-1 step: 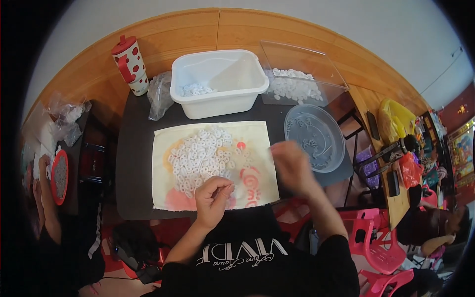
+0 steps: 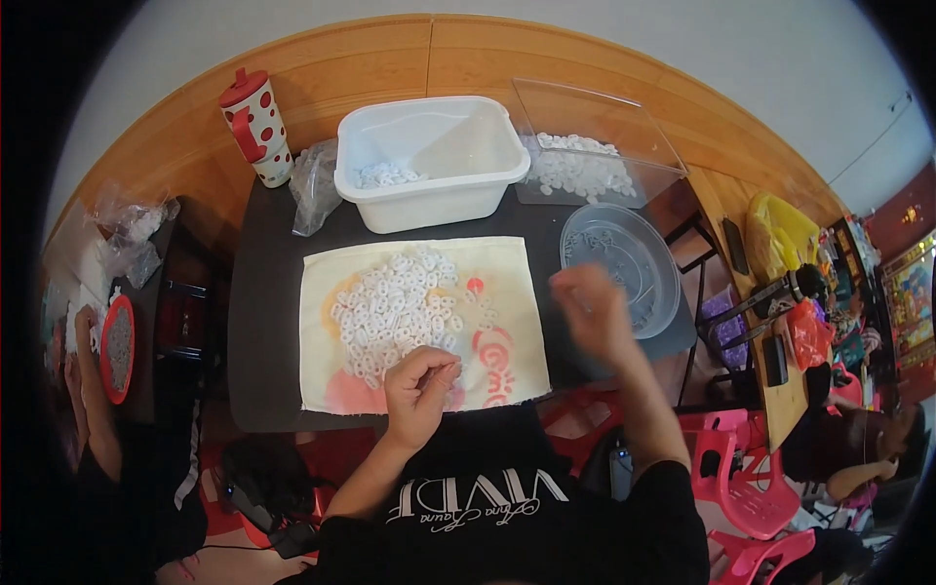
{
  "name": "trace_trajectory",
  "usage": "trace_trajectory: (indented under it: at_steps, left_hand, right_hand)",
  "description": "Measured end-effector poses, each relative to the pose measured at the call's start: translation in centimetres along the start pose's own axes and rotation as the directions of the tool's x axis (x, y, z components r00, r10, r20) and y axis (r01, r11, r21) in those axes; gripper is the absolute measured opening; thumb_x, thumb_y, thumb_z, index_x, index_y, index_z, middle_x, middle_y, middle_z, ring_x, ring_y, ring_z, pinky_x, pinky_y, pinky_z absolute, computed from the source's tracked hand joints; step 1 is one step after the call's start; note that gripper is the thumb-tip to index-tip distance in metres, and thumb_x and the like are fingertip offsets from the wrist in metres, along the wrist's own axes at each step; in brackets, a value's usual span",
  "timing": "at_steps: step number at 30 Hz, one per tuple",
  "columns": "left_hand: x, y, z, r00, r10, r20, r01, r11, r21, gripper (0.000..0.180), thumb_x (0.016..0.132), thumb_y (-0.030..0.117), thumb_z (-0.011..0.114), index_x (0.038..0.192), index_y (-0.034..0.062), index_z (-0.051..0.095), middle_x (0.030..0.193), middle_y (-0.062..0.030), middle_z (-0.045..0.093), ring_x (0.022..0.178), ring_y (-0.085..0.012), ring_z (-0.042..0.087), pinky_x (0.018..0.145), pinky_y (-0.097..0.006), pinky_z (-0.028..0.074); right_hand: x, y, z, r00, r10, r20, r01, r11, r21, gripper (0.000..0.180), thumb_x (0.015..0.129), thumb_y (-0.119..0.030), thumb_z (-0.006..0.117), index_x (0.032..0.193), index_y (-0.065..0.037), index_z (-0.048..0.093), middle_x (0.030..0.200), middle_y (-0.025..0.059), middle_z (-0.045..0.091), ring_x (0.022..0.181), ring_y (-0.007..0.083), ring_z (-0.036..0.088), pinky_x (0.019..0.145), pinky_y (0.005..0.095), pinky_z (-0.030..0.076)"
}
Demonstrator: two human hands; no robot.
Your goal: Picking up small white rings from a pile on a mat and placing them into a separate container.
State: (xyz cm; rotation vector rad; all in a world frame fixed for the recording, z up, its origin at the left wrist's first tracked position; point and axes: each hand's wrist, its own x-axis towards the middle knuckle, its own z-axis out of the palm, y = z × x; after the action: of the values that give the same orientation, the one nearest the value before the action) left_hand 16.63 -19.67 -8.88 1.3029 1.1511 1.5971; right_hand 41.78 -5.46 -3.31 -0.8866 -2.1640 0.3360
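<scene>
white letters [image 2: 485, 489] on shirt [image 2: 585, 546], pink letters [image 2: 494, 353] on cloth [image 2: 507, 255]

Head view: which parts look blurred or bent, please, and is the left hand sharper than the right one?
Head view: the right hand is smeared by motion, the left hand clearly sharper; same view, the wooden panel bows in an arc and the corners go black; also in head view, soft grey shading inside the white tub.
</scene>
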Motion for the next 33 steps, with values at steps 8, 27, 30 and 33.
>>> trace_trajectory:
  at_steps: [8,27,30,33]
  left_hand:
    - [0.0,0.3,0.3,0.999,-0.016,-0.040,0.019,0.998,0.064,0.018,0.089,-0.007,0.067,0.106,-0.0044,0.070,0.091,-0.0067,0.066,0.079,-0.0114,0.061,0.072,-0.023,0.048]
    - [0.1,0.6,0.0,1.000,-0.004,-0.017,0.005,0.999,0.043,0.018,0.088,-0.009,0.065,0.104,-0.0042,0.072,0.089,-0.0079,0.066,0.078,-0.0122,0.059,0.068,-0.023,0.045]
    - [-0.2,0.2,-0.1,1.000,0.004,-0.004,-0.004,0.998,0.060,0.020,0.089,-0.009,0.064,0.106,-0.0037,0.072,0.090,-0.0083,0.066,0.078,-0.0124,0.059,0.068,-0.024,0.046]
    - [-0.1,0.4,-0.1,1.000,0.005,0.006,-0.005,0.999,0.034,0.021,0.089,-0.009,0.063,0.107,-0.0031,0.072,0.091,-0.0081,0.066,0.078,-0.0124,0.060,0.068,-0.024,0.046]
  right_hand:
    - [0.9,8.4,-5.1,0.974,-0.033,0.226,0.110,0.935,-0.338,0.019,0.073,0.007,0.058,0.089,-0.001,0.064,0.086,0.0157,0.064,0.086,0.0387,0.061,0.075,0.0461,0.049]
    - [1.3,8.1,-4.0,0.950,-0.167,0.263,0.277,0.838,-0.469,0.011,0.075,0.007,0.062,0.082,-0.002,0.060,0.079,0.0146,0.057,0.080,0.0328,0.061,0.070,0.0404,0.051]
    - [1.5,4.3,-3.7,0.989,0.096,0.109,-0.089,0.994,-0.069,0.013,0.080,0.010,0.063,0.087,0.000,0.065,0.083,0.0121,0.061,0.080,0.0235,0.063,0.071,0.0310,0.050]
    - [0.5,-2.1,-0.1,0.959,0.247,0.139,-0.283,0.810,0.513,0.010,0.085,0.011,0.064,0.090,0.003,0.066,0.087,0.0070,0.064,0.083,0.0150,0.062,0.077,0.0253,0.048]
